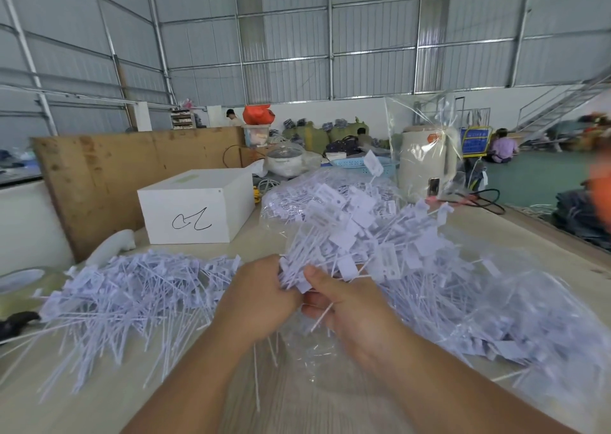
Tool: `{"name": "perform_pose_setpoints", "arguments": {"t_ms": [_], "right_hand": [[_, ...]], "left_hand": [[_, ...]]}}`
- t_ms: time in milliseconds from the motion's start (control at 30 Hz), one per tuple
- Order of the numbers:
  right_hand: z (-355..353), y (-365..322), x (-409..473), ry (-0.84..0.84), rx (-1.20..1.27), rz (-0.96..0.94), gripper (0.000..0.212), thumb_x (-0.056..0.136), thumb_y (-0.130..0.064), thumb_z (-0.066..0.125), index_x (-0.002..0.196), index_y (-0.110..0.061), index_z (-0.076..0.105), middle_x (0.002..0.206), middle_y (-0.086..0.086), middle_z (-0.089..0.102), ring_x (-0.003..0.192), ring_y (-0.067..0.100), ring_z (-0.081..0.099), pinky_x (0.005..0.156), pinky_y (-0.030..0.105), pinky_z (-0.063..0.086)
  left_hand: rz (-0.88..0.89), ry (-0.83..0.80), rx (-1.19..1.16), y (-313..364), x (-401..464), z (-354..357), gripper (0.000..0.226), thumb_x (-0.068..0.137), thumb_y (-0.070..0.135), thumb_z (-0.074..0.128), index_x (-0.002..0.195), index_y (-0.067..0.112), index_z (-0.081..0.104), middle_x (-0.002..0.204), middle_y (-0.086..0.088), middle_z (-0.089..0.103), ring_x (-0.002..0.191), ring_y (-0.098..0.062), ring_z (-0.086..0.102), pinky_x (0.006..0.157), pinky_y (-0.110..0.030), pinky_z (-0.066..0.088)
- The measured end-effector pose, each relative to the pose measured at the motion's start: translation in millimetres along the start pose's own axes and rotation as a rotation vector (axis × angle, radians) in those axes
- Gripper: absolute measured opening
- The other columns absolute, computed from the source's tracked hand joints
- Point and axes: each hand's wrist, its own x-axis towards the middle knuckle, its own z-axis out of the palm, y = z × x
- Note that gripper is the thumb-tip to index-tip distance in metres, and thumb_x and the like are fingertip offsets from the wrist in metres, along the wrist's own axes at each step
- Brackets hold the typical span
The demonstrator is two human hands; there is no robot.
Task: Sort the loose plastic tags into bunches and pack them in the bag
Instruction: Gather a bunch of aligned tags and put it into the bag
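Both hands met above the near middle of the pale wooden surface point(109, 397), working one bunch of thin white plastic tags with flat rectangular heads and long stems point(334, 251). The left hand point(261, 301) had its fingers curled round the lower stems of the bunch. The right hand point(350, 308) pinched the same bunch from the other side, thumb pressed across the tag heads, with one stray stem poking down below its fingers. The bunch fanned up and away from the hands toward the far right.

To the left, a loose pile of the same white tags point(132, 294) lay spread along the near left part of the surface, their stems mostly pointing toward the near edge. To the right, a crumpled clear plastic bag point(515, 318) held more tags and spread toward the right edge; whether those were already bunched could not be told through the blur. Another clear bag of tags point(297, 199) sat farther back, beside a white cardboard box with a black scribble point(195, 205).

The step in hand looked like squaring up the bunch. It would go best by loosening the grip slightly, tapping the heads level so all stems ran one way, and tucking in the stray stem before moving to the bag. Too tight a squeeze would probably lock crossed stems in place.
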Motion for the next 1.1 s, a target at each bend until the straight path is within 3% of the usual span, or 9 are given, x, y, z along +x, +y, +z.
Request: {"name": "perform_pose_setpoints", "arguments": {"t_ms": [167,300,367,433,700,767,900,1000,1100], "right_hand": [[5.7,6.2,0.7,-0.051,-0.062,0.051,0.035,0.097,-0.036,0.055,0.109,-0.005,0.067,0.089,0.012,0.073,0.072,0.020,0.069,0.068,0.035,0.057],[5.4,7.0,-2.2,-0.105,-0.076,0.164,0.046,0.097,-0.047,0.049,0.094,-0.005,0.069,0.074,0.008,0.071,0.064,0.021,0.069,0.069,0.039,0.057],[5.0,6.6,-2.6,-0.102,-0.124,0.200,0.050,0.095,-0.052,0.049,0.097,-0.007,0.069,0.081,0.012,0.073,0.068,0.025,0.069,0.079,0.047,0.057],[5.8,6.5,-2.5,-0.104,-0.185,0.217,0.053,0.095,-0.056,0.047,0.111,-0.008,0.065,0.097,0.016,0.072,0.076,0.026,0.070,0.084,0.050,0.057],[8.5,-13.2,-12.0,-0.170,-0.360,0.219,0.032,0.095,-0.046,0.053,0.115,-0.021,0.056,0.106,0.006,0.062,0.089,0.023,0.064,0.085,0.042,0.057],[7.6,-25.2,-18.7,-0.241,-0.544,0.152,0.012,0.092,-0.037,0.060,0.096,-0.026,0.062,0.098,0.004,0.064,0.086,0.023,0.064,0.087,0.043,0.055],[3.7,-44.7,-31.6,-0.320,-0.962,-0.080,0.025,0.087,-0.034,0.062,0.082,-0.009,0.064,0.079,0.013,0.066,0.070,0.022,0.063,0.064,0.037,0.051],[1.1,-65.5,-42.6,-0.361,-0.897,-0.236,0.020,0.087,-0.036,0.061,0.077,-0.019,0.066,0.077,0.004,0.070,0.061,0.012,0.069,0.055,0.034,0.054],[-10.0,-78.8,-43.7,-0.197,-0.815,-0.480,0.017,0.087,-0.028,0.061,0.072,-0.021,0.063,0.064,-0.001,0.065,0.049,0.012,0.059,0.047,0.030,0.046]], "left_hand": [[-0.045,-0.121,-0.044,5.2,-1.6,-4.0,0.020,0.062,0.039,0.064,0.077,0.026,0.063,0.072,0.015,0.068,0.062,0.002,0.062,0.057,-0.024,0.047],[-0.105,-0.309,-0.202,6.9,-1.9,-15.2,0.029,0.059,0.030,0.063,0.085,0.020,0.066,0.064,0.013,0.064,0.055,-0.001,0.056,0.053,-0.020,0.040],[-0.119,-0.407,-0.280,5.1,-2.0,-19.7,0.028,0.064,0.025,0.069,0.092,0.021,0.068,0.067,0.015,0.065,0.056,-0.001,0.058,0.050,-0.016,0.040],[-0.090,-0.461,-0.339,4.3,-2.1,-18.9,0.032,0.069,0.015,0.077,0.099,0.022,0.070,0.086,0.009,0.074,0.075,-0.009,0.070,0.063,-0.018,0.050],[-0.095,-0.209,-0.271,-4.8,4.1,-9.2,0.021,0.071,0.014,0.082,0.086,0.024,0.072,0.085,0.006,0.075,0.078,-0.006,0.070,0.068,-0.021,0.051],[-0.143,-0.179,-0.212,-12.0,6.9,-14.7,0.020,0.071,0.015,0.082,0.087,0.022,0.071,0.085,0.005,0.075,0.079,-0.010,0.069,0.069,-0.025,0.049],[-0.158,-0.153,-0.094,-25.0,9.4,-24.0,0.017,0.073,0.022,0.082,0.084,0.022,0.070,0.081,0.005,0.073,0.069,-0.005,0.066,0.058,-0.016,0.043],[-0.176,-0.164,-0.092,-27.6,9.2,-23.8,0.016,0.073,0.022,0.083,0.083,0.022,0.070,0.074,0.008,0.072,0.065,-0.003,0.065,0.059,-0.015,0.045],[-0.201,-0.165,-0.097,-29.4,8.4,-23.4,0.015,0.074,0.022,0.082,0.079,0.025,0.069,0.069,0.015,0.070,0.058,0.005,0.061,0.052,-0.007,0.041]]}}
